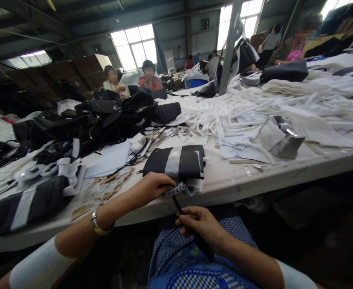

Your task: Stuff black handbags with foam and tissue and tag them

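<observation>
A black bag (pixel 188 162) with a pale wrap band around its middle lies at the table's front edge. My left hand (pixel 158 184) is at its near side, fingers pinched on crumpled clear plastic (pixel 181 189). Below the table edge, my right hand (pixel 199 224) is closed around a black strap (pixel 177 204), whose upper end reaches up to the plastic. The strap's lower part hangs over my blue checked apron (pixel 239 228).
Black bags (pixel 104 116) are heaped at the back left, and another wrapped bag (pixel 29 206) lies at the left edge. White strips (pixel 218 116) and a tape-like roll (pixel 285 138) spread to the right. A metal post (pixel 229 52) rises behind. Several people sit or stand farther back.
</observation>
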Available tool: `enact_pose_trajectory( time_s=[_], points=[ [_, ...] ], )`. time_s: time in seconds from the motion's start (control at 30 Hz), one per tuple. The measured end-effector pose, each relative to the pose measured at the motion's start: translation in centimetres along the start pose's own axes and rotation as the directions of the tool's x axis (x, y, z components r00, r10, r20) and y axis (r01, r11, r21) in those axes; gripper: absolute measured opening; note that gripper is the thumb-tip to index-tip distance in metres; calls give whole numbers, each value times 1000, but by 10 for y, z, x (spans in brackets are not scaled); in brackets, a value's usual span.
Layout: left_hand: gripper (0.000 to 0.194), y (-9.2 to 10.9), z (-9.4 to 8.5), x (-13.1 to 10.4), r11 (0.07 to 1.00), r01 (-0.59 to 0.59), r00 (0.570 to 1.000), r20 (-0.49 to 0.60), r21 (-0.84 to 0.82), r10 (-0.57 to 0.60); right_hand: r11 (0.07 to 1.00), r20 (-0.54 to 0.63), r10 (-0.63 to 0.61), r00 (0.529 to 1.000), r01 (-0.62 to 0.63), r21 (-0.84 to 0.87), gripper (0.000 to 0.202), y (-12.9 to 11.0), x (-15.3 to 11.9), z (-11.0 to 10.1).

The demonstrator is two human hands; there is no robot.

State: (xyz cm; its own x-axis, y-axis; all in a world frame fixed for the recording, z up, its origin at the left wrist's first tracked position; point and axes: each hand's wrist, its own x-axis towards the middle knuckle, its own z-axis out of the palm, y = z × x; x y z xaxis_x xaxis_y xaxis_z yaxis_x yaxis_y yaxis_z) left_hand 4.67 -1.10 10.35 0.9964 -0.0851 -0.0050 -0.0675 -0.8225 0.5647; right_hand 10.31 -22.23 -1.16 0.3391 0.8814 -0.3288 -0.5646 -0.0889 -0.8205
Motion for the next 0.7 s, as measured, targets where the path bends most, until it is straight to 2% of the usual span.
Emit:
enact_pose_trajectory(
  time_s=[0.1,0.23,0.3,0.37,0.43,0.5,0.57,0.63,0.7],
  points=[
    [21,3,6,-6,1000,25,985,-170,4,-24,1000,3,-14,1000,14,-5,54,0,4,7],
    [48,6,4,-12,995,88,927,-361,-53,-101,982,25,-164,986,166,-94,54,-11,-6,13],
    [42,6,1,-13,990,112,908,-395,-81,-136,947,12,-259,966,256,-195,44,-20,-16,15],
    [26,4,-1,-12,983,139,891,-419,-120,-177,919,59,-303,951,308,-248,31,-31,-26,15],
    [17,2,-2,-10,968,151,870,-438,-199,-226,927,154,-293,944,320,-195,31,-41,-30,14],
    [19,2,-2,-9,949,139,848,-461,-283,-261,951,238,-267,934,295,-93,33,-51,-29,11],
    [21,5,-1,-8,935,118,826,-490,-336,-280,952,279,-267,923,297,-73,33,-60,-24,9],
    [22,9,0,-8,922,99,808,-511,-375,-294,880,263,-343,902,407,-246,31,-70,-16,9],
    [23,13,2,-8,908,67,802,-519,-413,-295,658,220,-495,841,527,-538,21,-80,-8,11]
  ],
)
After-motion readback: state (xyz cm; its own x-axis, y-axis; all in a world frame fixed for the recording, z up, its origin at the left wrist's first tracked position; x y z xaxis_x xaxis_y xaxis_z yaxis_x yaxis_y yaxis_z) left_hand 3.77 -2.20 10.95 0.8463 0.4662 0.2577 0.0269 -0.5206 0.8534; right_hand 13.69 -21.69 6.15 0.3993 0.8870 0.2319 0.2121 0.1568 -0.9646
